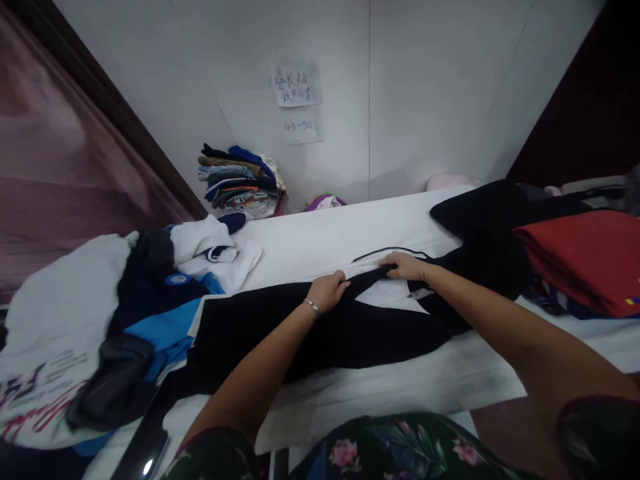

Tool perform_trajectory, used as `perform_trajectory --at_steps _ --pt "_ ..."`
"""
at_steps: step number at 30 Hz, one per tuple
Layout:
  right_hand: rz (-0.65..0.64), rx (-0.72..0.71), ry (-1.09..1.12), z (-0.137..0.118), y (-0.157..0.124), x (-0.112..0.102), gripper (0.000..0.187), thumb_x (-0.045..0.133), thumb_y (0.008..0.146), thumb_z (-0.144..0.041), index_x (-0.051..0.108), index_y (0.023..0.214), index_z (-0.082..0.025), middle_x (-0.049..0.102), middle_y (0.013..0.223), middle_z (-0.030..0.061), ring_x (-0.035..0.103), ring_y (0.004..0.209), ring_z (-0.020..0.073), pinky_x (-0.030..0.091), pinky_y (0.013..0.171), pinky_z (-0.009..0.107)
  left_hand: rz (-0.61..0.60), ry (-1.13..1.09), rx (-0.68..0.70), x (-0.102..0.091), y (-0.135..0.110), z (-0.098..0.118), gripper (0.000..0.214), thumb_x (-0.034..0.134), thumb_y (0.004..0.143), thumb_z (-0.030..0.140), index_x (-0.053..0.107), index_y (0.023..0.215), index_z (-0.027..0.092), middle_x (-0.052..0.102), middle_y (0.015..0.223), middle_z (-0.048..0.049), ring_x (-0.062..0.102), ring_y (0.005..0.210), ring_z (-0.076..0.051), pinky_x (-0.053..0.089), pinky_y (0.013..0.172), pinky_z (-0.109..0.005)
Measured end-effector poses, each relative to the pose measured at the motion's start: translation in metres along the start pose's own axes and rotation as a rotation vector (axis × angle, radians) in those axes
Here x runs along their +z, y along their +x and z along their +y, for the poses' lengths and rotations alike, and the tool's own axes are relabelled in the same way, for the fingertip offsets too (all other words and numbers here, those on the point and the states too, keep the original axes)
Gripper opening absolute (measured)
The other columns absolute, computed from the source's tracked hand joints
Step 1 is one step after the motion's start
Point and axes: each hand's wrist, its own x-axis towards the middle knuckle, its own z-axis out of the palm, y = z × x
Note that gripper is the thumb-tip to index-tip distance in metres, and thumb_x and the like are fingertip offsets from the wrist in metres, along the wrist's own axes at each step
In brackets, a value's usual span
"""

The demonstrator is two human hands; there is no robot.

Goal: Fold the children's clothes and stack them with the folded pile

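A long black garment (370, 337) lies stretched across a white-covered surface in front of me, its kind not fully clear. Sleeve-like strips run toward the right, with a white gap between them. My left hand (327, 291), with a silver bracelet at the wrist, has its fingers closed on the upper edge of the cloth. Farther right, my right hand (404, 266) pinches the same edge near a thin black cord (387, 251). At the right the black cloth bunches up in a raised heap (480, 230).
Loose clothes, including a white printed top (55, 333), are piled at the left. A folded red garment (585, 260) lies on a stack at the right. Folded clothes (243, 181) stand against the wall, below handwritten paper notes (299, 83).
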Motion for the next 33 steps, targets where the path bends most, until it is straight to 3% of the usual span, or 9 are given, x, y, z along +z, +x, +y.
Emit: perform_trajectory --at_steps 4,6,11,14,21,24,28,30,33 --pt "-0.087 0.027 -0.05 0.009 0.0 -0.01 0.032 0.057 0.073 -0.031 0.07 0.099 -0.02 0.068 0.1 0.0045 0.059 0.097 0.0228 0.043 0.086 0.029 -0.009 -0.044 -0.065 -0.001 0.01 -0.01 0.023 0.04 0.091 0.042 0.054 0.096 0.024 0.066 0.078 -0.0006 0.062 0.076 -0.018 0.041 0.069 -0.027" --pt "-0.107 0.104 -0.032 0.013 -0.001 -0.014 0.031 0.053 0.078 -0.039 0.071 0.095 -0.021 0.068 0.097 0.004 0.06 0.093 0.0227 0.043 0.083 0.029 -0.085 -0.068 -0.141 0.003 0.021 -0.018 0.021 0.045 0.089 0.04 0.056 0.097 0.024 0.067 0.085 -0.0021 0.063 0.082 -0.019 0.042 0.072 -0.028" --pt "-0.041 0.304 0.005 0.019 0.002 -0.014 0.027 0.052 0.08 -0.038 0.071 0.087 -0.02 0.069 0.085 0.0053 0.06 0.083 0.0222 0.044 0.077 0.031 -0.241 -0.129 -0.286 0.021 0.05 -0.04 0.023 0.059 0.08 0.034 0.061 0.099 0.022 0.067 0.106 -0.0065 0.06 0.098 -0.022 0.044 0.079 -0.03" --pt "-0.027 0.312 0.04 0.018 0.004 -0.012 0.022 0.056 0.075 -0.029 0.071 0.088 -0.02 0.069 0.084 0.0035 0.061 0.082 0.0198 0.044 0.077 0.029 -0.228 -0.171 -0.299 0.027 0.056 -0.046 0.026 0.063 0.076 0.03 0.063 0.101 0.023 0.066 0.109 -0.0035 0.061 0.097 -0.019 0.045 0.079 -0.027" --pt "-0.029 0.305 0.251 0.015 -0.008 -0.022 0.035 0.061 0.071 -0.027 0.068 0.104 -0.017 0.07 0.096 0.0026 0.063 0.088 0.0175 0.047 0.083 0.025 -0.081 -0.238 -0.231 0.018 0.044 -0.037 0.034 0.062 0.073 0.017 0.062 0.107 0.023 0.062 0.115 -0.0019 0.057 0.1 -0.016 0.043 0.088 -0.024" --pt "-0.06 0.294 0.301 0.015 -0.011 -0.028 0.036 0.062 0.073 -0.041 0.071 0.101 -0.02 0.07 0.102 0.0028 0.061 0.095 0.0206 0.044 0.09 0.03 -0.066 -0.341 -0.216 0.008 0.041 -0.033 0.038 0.07 0.068 0.027 0.063 0.106 0.022 0.063 0.111 -0.0027 0.058 0.097 -0.018 0.044 0.086 -0.025" --pt "-0.129 0.286 0.199 0.012 -0.008 -0.031 0.036 0.054 0.077 -0.05 0.073 0.085 -0.02 0.071 0.091 0.002 0.061 0.088 0.0206 0.045 0.083 0.029 -0.258 -0.447 -0.217 -0.001 0.042 -0.033 0.04 0.058 0.074 0.056 0.069 0.082 0.019 0.067 0.081 -0.0016 0.061 0.08 -0.018 0.046 0.072 -0.025" --pt "-0.167 0.281 0.13 0.01 -0.005 -0.03 0.031 0.057 0.076 -0.043 0.072 0.088 -0.019 0.071 0.087 0.0012 0.061 0.084 0.0185 0.046 0.078 0.026 -0.332 -0.368 -0.195 -0.002 0.044 -0.033 0.041 0.054 0.077 0.057 0.068 0.074 0.019 0.065 0.071 -0.0004 0.06 0.071 -0.016 0.045 0.064 -0.024" --pt "-0.183 0.311 0.012 0.007 0.003 -0.024 0.024 0.061 0.073 -0.033 0.071 0.089 -0.018 0.07 0.081 0.0013 0.061 0.078 0.0167 0.044 0.071 0.024 -0.334 -0.186 -0.197 0.004 0.051 -0.032 0.026 0.06 0.076 0.044 0.069 0.08 0.02 0.067 0.079 -0.0006 0.061 0.077 -0.017 0.043 0.065 -0.023"
